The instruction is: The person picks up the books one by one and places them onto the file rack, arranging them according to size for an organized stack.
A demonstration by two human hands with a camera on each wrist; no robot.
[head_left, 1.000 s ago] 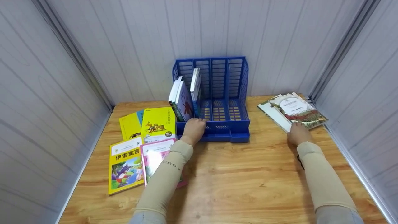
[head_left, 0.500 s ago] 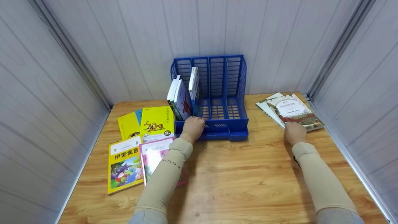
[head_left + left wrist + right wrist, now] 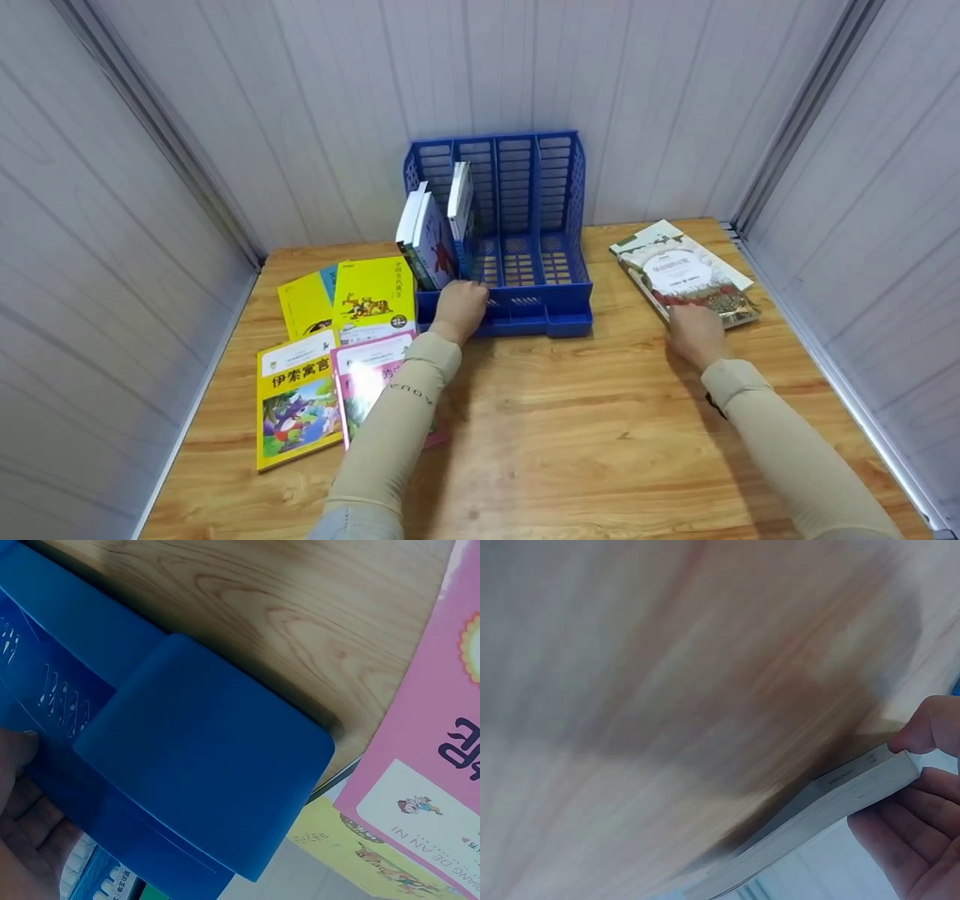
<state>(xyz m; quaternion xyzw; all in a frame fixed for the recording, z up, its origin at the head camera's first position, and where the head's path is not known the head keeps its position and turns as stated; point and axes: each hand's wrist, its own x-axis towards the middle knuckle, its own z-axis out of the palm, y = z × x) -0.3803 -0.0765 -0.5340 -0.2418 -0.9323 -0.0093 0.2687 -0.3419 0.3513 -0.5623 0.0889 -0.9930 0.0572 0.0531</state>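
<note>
My right hand [image 3: 696,334] pinches the upper paperback [image 3: 681,271]; left hand [image 3: 460,306] grips the file rack [image 3: 571,297] (pick-up stage, probably); lifting seems due.

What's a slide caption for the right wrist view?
Right hand pinching a book, with wood-grain tabletop filling much of the frame.

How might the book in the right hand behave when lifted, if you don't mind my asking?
The book is probably fairly stiff: its edge looks straight though the right hand pinches one end. It may slide against the paler book it overlaps.
</note>
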